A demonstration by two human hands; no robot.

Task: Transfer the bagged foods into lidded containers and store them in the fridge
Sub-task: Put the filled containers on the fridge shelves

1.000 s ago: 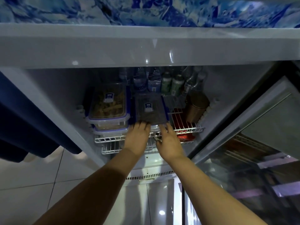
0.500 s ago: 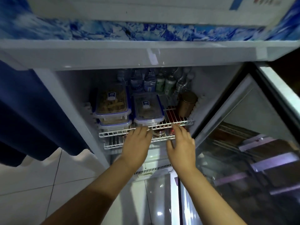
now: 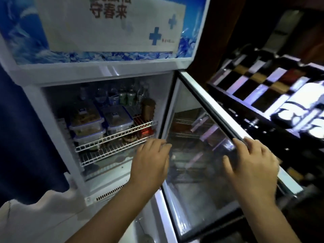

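The fridge (image 3: 105,74) stands open. On its upper wire shelf (image 3: 122,133) two lidded containers (image 3: 85,120) are stacked at the left, the top one holding brownish food. A third lidded container (image 3: 117,118) sits beside them. My left hand (image 3: 150,160) hovers in front of the shelf near the door's hinge side, fingers loose and holding nothing. My right hand (image 3: 250,165) lies over the glass door (image 3: 201,199), fingertips hooked on its top rail.
Bottles and cans (image 3: 122,97) line the back of the shelf and a brown canister (image 3: 148,107) stands at its right. Red packs lie on the lower shelf (image 3: 143,132). A dark rack (image 3: 263,95) stands to the right, a blue curtain (image 3: 26,137) to the left.
Both hands have left the container on the shelf and drawn back. My right hand has moved right onto the door's top rail. The view has pulled back and tilted up.
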